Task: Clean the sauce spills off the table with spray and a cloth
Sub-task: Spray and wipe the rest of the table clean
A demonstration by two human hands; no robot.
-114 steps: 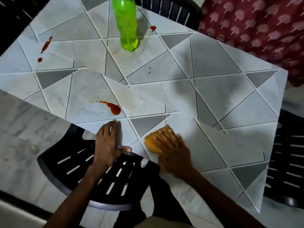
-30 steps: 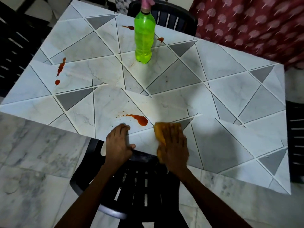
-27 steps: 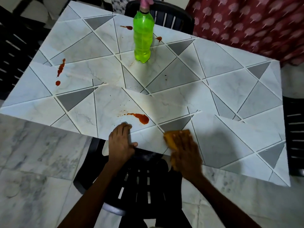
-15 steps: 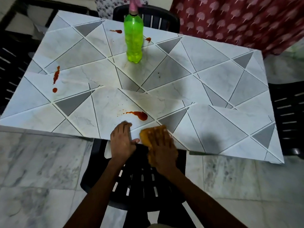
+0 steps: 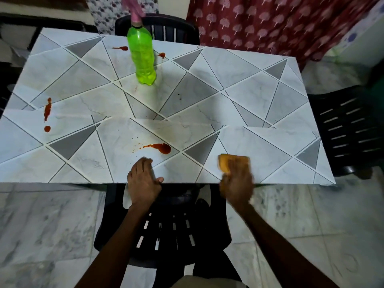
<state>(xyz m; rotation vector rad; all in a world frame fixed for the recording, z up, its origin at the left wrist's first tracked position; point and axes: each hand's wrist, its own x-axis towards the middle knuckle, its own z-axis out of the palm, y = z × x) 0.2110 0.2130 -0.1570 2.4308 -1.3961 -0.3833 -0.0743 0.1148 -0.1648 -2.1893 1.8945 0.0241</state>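
Observation:
My right hand (image 5: 236, 179) presses an orange cloth (image 5: 225, 163) onto the near edge of the tiled table (image 5: 207, 100); the hand is blurred by motion. My left hand (image 5: 143, 179) rests flat on the near edge, fingers straight, just below a red sauce spill (image 5: 161, 147). More sauce lies at the left (image 5: 47, 112) and in two spots at the far side (image 5: 121, 48), either side of the green spray bottle (image 5: 143, 63) with its pink nozzle. The bottle stands upright at the far middle.
A black slatted chair (image 5: 166, 225) is tucked under the near edge between my arms. Another black chair (image 5: 349, 129) stands to the right, a third behind the bottle (image 5: 166, 30). A red patterned curtain (image 5: 270, 23) hangs at the far right.
My right hand has slid the cloth along the near edge, left toward my left hand and now back out to the right. My left hand has stayed put. The camera view has pulled back.

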